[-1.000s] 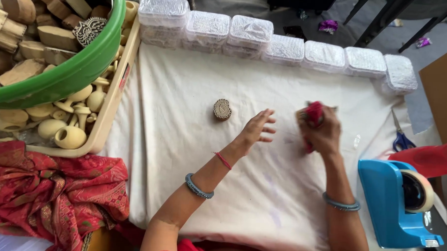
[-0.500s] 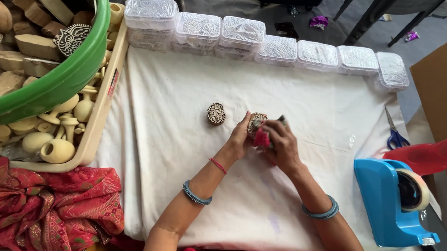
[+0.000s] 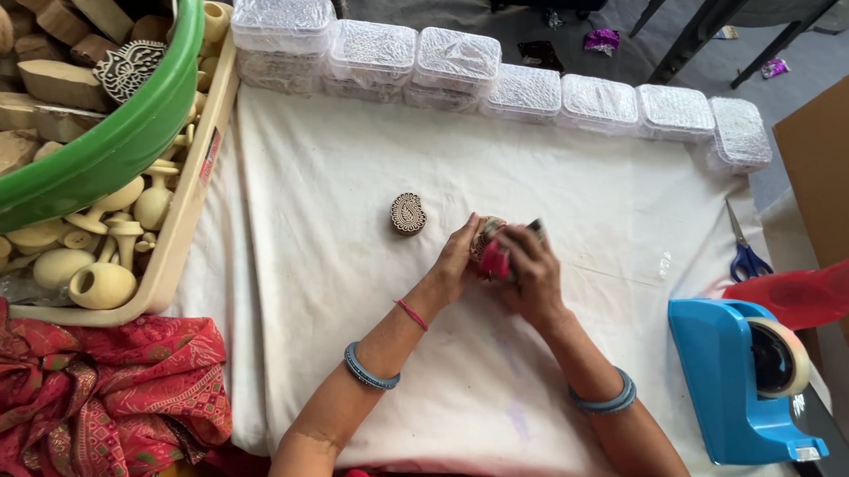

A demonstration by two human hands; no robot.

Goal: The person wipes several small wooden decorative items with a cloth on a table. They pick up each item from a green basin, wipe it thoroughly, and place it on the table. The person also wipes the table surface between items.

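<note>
My left hand (image 3: 458, 261) and my right hand (image 3: 530, 272) meet over the middle of the white cloth (image 3: 329, 292). Between them is a small carved wooden block (image 3: 486, 238), held by the left fingers, with a red cloth piece (image 3: 495, 262) pressed against it by my right hand. A second round carved wooden block (image 3: 407, 213) lies flat on the cloth just left of my hands, apart from them.
A row of wrapped clear plastic boxes (image 3: 468, 66) lines the far edge. A green tub (image 3: 117, 143) of wooden blocks and a beige tray (image 3: 174, 258) of wooden knobs sit left. Red patterned fabric (image 3: 80, 396) lies near left. A blue tape dispenser (image 3: 749, 381) and scissors (image 3: 744, 254) are right.
My right hand came in from the right with the red piece and joined my left hand, which picked up a carved block. The hands stay together now; the view shifted slightly.
</note>
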